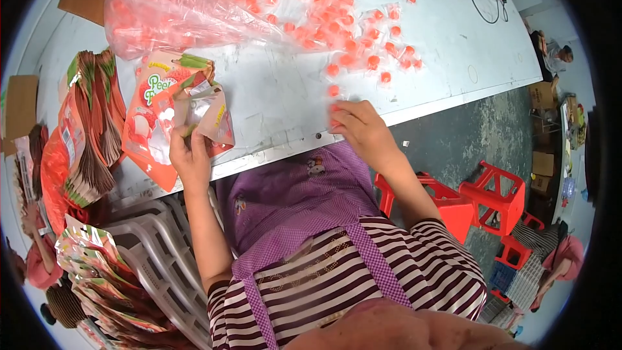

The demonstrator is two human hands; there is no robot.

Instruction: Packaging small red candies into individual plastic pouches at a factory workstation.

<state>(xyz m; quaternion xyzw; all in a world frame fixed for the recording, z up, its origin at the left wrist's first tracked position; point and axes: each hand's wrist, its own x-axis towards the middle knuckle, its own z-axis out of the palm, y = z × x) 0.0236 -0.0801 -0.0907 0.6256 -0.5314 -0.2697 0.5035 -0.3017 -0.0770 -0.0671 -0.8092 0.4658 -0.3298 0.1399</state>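
Observation:
My left hand [191,159] grips the edge of a red-and-white pouch [219,116], whose mouth gapes and shows a silvery inside. That pouch rests over a fan of flat matching pouches [146,136] near the table edge. Over the front of the table, my right hand [366,133] has its fingers drawn together on a small wrapped red candy [335,116], partly hidden and blurred at the fingertips. Just beyond it lies another wrapped candy [334,91], and several more candies [372,61] spread away toward the back.
A large clear plastic bag [188,16] of candies covers the back left. Bundled pouches [94,129] stand at the left, and more pouches [116,279] fill a grey plastic crate [159,246] below. Red stools [495,198] stand on the floor at right. Other people sit farther off.

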